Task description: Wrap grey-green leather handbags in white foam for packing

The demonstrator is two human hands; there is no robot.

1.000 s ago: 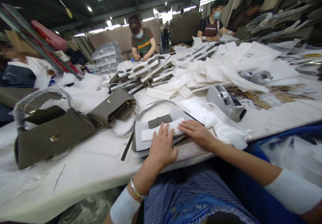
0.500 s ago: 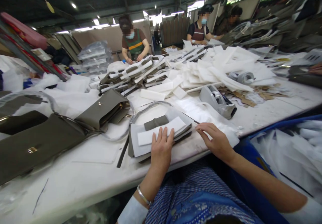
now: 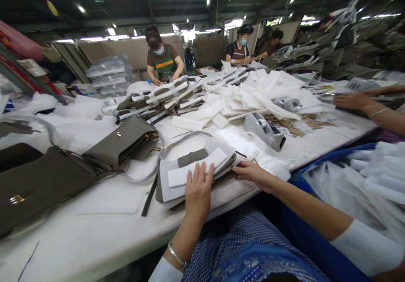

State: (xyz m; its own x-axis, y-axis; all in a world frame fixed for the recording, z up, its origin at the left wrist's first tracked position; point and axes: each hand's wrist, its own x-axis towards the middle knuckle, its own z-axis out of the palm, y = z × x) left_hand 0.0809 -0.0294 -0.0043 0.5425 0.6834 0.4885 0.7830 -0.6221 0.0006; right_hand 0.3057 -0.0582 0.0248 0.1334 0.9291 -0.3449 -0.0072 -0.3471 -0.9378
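An olive-grey handbag lies flat on the table, with a pale sheet and a white foam strip over it. Flat across the strip and the bag's front, my left hand presses down with fingers stretched. At the bag's right end, the fingers of my right hand are drawn together; what is between them is hidden. A thin dark strap runs out of that end, close to my right knuckles. Another dark strap hangs off the bag's left side. A clear-wrapped handle arches behind.
Two more olive handbags lie on the left. A tape dispenser stands behind my right hand, near piled white foam sheets. A blue bin is at right. Co-workers work across the table; another person's hand is at right.
My right hand has moved left and slightly down, against the bag's right end. My left hand stays on the foam strip. Another person's arm has come further into view at right.
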